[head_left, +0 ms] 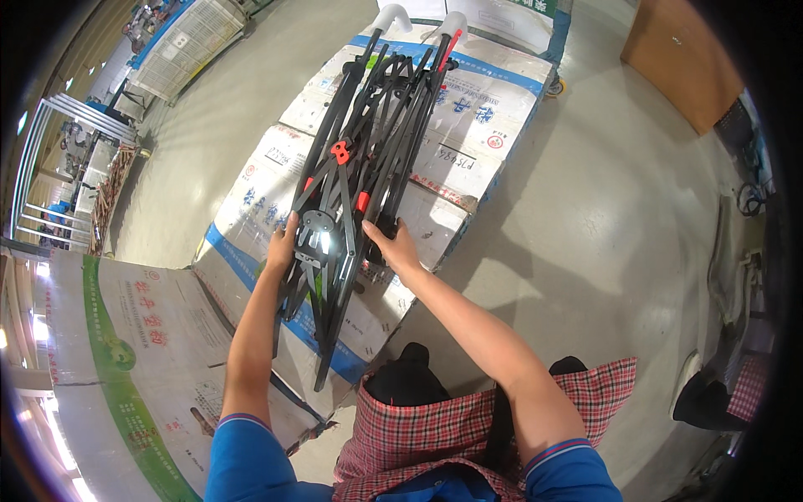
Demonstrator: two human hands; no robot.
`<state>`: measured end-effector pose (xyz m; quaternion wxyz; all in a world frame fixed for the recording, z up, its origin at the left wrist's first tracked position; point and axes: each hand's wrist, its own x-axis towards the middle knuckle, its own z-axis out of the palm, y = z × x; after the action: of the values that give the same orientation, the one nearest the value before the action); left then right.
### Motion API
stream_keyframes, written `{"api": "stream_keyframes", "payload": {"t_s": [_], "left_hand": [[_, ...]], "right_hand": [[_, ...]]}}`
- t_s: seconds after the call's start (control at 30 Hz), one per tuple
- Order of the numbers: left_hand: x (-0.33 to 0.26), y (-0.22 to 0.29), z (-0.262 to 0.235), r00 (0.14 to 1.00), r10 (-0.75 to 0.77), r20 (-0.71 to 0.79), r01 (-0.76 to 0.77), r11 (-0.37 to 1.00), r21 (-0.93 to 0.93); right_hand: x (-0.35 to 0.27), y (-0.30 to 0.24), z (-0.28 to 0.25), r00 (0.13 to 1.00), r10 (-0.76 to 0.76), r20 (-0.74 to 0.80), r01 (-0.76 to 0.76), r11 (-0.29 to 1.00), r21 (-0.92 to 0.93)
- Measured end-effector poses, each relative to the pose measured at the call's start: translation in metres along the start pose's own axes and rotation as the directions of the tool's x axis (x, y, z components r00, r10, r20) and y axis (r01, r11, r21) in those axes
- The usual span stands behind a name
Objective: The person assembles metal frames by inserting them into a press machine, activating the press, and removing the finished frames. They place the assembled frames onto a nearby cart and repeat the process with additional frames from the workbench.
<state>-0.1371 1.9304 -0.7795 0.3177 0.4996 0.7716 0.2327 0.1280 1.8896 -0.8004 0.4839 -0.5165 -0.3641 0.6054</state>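
Note:
A folded stroller frame (343,180) of black tubes lies lengthwise over flattened cardboard cartons (468,151). Red joints and clips stand out along it, and its two curved handles (391,17) at the far end are wrapped in white. My left hand (283,243) grips the left side of the frame near its close end, the fingers partly hidden behind the tubes. On the opposite side my right hand (397,249) closes around the frame, thumb on top. Between my hands sits a dark metal bracket (318,221) with crossing bars.
A large white carton with a green band (125,360) stands at the lower left. A brown board (682,63) is at the upper right, with a caster (558,86) near the cartons. Racks (75,167) and a bin (188,50) line the left. Another person's leg (711,402) shows at right.

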Motion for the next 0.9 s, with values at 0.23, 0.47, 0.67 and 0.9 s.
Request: {"api": "stream_keyframes", "payload": {"t_s": [0.23, 0.47, 0.67, 0.9], "left_hand": [[-0.007, -0.010, 0.007, 0.981, 0.106, -0.162, -0.097, 0.993, 0.062], [-0.038, -0.047, 0.002, 0.926, 0.291, -0.239, -0.289, 0.956, 0.045], [-0.052, -0.072, -0.018, 0.996, 0.000, -0.084, -0.015, 0.984, -0.179], [-0.049, -0.073, -0.011, 0.989, 0.050, -0.141, -0.062, 0.995, -0.083]], "right_hand": [[0.006, 0.017, 0.003, 1.000, -0.029, 0.000, 0.029, 0.999, 0.031], [0.007, 0.033, -0.003, 0.998, -0.053, 0.019, 0.053, 0.999, 0.013], [0.002, 0.012, -0.004, 0.998, 0.012, -0.062, -0.008, 0.997, 0.072], [0.008, -0.007, -0.007, 0.990, 0.127, -0.066, -0.123, 0.990, 0.072]]}}
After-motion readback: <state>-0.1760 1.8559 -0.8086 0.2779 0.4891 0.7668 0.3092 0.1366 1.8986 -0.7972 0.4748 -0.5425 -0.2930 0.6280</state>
